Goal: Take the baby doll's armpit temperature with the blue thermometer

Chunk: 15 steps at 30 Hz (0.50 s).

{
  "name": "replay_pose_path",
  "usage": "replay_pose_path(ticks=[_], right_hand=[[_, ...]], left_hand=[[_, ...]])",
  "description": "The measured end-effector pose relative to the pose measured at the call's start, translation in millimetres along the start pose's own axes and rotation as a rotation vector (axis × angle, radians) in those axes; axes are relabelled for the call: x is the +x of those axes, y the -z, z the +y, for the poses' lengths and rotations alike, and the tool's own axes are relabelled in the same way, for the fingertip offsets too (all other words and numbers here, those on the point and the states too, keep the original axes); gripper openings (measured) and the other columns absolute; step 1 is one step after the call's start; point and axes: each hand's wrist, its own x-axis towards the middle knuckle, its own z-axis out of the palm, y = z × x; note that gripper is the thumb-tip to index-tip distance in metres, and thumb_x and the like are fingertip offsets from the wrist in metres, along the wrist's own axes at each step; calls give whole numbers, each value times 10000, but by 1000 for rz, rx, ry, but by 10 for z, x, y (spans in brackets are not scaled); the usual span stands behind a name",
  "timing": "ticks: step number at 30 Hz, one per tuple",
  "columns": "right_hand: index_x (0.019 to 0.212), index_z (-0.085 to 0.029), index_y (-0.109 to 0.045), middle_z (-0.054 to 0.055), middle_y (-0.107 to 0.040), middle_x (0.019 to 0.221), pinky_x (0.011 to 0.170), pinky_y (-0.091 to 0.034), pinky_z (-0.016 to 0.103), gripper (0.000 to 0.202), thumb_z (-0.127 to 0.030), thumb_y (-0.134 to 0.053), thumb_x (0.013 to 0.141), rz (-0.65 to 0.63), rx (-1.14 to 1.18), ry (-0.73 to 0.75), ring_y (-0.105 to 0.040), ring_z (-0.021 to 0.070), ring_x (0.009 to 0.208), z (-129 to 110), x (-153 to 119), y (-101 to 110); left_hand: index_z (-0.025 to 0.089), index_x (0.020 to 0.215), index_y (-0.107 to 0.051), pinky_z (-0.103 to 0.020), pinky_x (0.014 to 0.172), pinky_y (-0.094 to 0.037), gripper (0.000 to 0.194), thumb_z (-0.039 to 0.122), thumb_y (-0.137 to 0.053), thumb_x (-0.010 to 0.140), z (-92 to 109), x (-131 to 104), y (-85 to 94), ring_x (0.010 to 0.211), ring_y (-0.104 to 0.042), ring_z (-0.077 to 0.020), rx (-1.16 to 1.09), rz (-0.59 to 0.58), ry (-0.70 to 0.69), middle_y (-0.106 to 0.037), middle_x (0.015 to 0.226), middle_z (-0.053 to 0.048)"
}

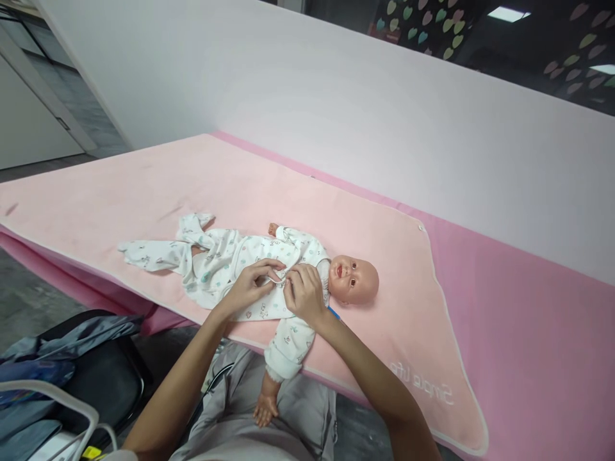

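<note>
A baby doll [362, 282] lies on its back with its head to the right. It wears a white printed baby shirt [262, 310] and matching pants [211, 282], whose legs stretch out flat to the left. My left hand [252, 285] pinches the shirt's front edge between thumb and fingers at the middle of the chest. Close beside it, my right hand [305, 291] has its fingers closed on the same edge, nearer the neck; the fastening between them is too small to make out. One doll arm [269, 394] hangs over the table's near edge.
Beneath the doll is a light pink mat [384, 346] on a darker pink cover [528, 333]. A white wall panel [336, 109] rises behind. At lower left stands a black chair [106, 378] with clothes on it. A small blue strip [334, 312] shows by my right wrist.
</note>
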Motion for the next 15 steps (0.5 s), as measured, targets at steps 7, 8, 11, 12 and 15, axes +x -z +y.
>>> replay_pose_path(ticks=[7, 8, 11, 12, 15], right_hand=[[956, -162, -548, 98, -595, 951, 825, -433, 365, 142, -227, -502, 839, 54, 8, 10, -524, 208, 918, -16, 12, 6], [980, -163, -549, 100, -597, 966, 840, -430, 374, 160, -224, -502, 839, 52, -2, 15, -526, 211, 931, -13, 14, 3], [1013, -165, -546, 101, -602, 995, 888, -417, 396, 193, -190, -494, 830, 52, -26, 26, -531, 215, 955, -6, 16, 10], [1018, -164, -546, 101, -603, 1002, 910, -408, 405, 202, -180, -491, 824, 50, -34, 31, -533, 215, 963, -11, 17, 23], [1071, -157, -535, 115, -593, 1080, 1011, -325, 471, 278, -143, -473, 801, 0, -86, 106, -511, 233, 1052, -83, 42, 94]], left_hand=[[197, 940, -655, -354, 860, -482, 167, 279, -545, 845, 25, 15, -43, 990, -593, -215, -49, 47, 16, -633, 1067, -81], [197, 958, -648, -347, 855, -484, 176, 283, -538, 851, 31, 9, -62, 982, -596, -209, -34, 82, 15, -638, 1059, -79], [194, 934, -641, -325, 825, -490, 167, 282, -520, 861, 41, -55, -93, 944, -602, -192, 94, 224, 3, -649, 1017, -67], [195, 916, -643, -325, 820, -486, 161, 277, -515, 863, 42, -93, -84, 932, -601, -191, 165, 274, 0, -653, 993, -61], [206, 914, -645, -355, 850, -456, 162, 275, -508, 863, 39, -237, 0, 930, -589, -202, 378, 336, 6, -662, 948, -47]])
